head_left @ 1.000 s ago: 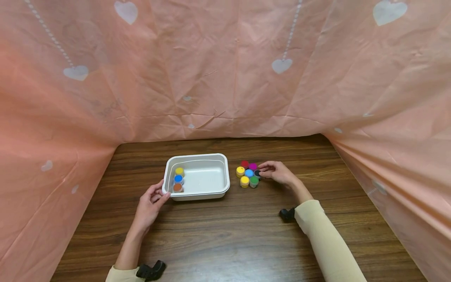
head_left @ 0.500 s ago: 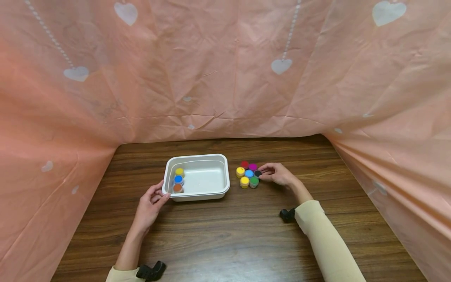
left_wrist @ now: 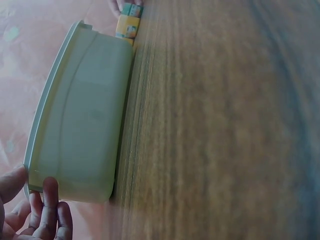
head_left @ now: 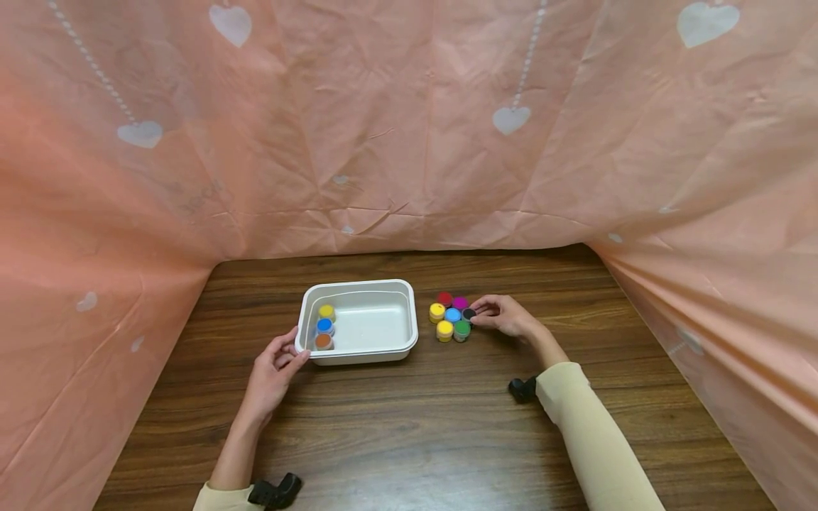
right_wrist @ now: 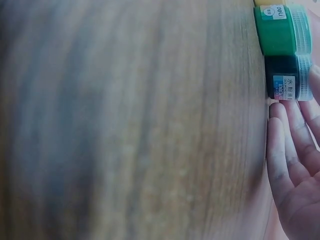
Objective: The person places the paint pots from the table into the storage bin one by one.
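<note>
My left hand (head_left: 270, 376) grips the near-left corner of a white plastic tub (head_left: 364, 357), thumb at its rim and fingers against the outer wall (left_wrist: 85, 115). Along the tub's left end stand a yellow paint jar (head_left: 326, 312), a blue jar (head_left: 325, 326) and an orange-brown jar (head_left: 324, 342). To the right of the tub, my right hand (head_left: 508, 316) pinches a black paint jar (right_wrist: 282, 77) at the edge of a tight cluster, thumb by its clear lid. The jar still stands on the table, beside a green jar (right_wrist: 275, 30).
Clustered with the black one are a red jar (head_left: 444, 299), a magenta jar (head_left: 460, 304), a light blue jar (head_left: 452, 315) and two yellow jars (head_left: 444, 330). Pink curtains (head_left: 409, 142) with hearts enclose the brown wooden table (head_left: 409, 440) at the back and sides.
My right hand has shifted slightly down at the black jar, its fingers settling closer around it. The left hand and the tub have stayed in place.
</note>
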The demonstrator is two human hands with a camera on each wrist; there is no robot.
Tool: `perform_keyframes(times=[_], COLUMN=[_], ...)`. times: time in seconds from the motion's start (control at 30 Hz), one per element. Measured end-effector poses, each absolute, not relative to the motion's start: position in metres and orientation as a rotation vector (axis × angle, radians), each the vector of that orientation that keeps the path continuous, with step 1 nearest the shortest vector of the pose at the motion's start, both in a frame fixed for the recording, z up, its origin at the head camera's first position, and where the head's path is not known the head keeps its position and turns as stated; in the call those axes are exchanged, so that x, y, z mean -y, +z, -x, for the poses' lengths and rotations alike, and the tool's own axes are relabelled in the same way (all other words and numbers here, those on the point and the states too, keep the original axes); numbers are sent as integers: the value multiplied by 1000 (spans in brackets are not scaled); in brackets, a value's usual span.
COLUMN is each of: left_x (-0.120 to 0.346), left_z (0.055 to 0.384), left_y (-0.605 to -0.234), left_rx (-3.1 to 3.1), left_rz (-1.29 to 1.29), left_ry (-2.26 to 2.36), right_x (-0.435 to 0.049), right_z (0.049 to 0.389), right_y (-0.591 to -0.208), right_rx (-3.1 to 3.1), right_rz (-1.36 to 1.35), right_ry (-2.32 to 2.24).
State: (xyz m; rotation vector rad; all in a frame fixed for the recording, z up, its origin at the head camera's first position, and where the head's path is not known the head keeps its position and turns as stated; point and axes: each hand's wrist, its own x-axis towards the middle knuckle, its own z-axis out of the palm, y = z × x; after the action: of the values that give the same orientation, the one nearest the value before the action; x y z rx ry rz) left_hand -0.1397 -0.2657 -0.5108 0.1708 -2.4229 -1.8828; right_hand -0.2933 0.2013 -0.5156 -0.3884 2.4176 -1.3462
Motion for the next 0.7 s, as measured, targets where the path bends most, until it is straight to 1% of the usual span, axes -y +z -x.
perform_keyframes(times=[0.57,0.7], left_x=[266,266], left_z=[140,140], left_y=[-513,-511], left_rx=[2418,2420], left_rz=[-168,-163], left_ry=[-1883,-1882], right_x=[-206,-207], right_z=[292,291], right_y=[-509,-503], right_rx=[-2397,-2438], right_rz=[372,410], right_ry=[-1376,-1348])
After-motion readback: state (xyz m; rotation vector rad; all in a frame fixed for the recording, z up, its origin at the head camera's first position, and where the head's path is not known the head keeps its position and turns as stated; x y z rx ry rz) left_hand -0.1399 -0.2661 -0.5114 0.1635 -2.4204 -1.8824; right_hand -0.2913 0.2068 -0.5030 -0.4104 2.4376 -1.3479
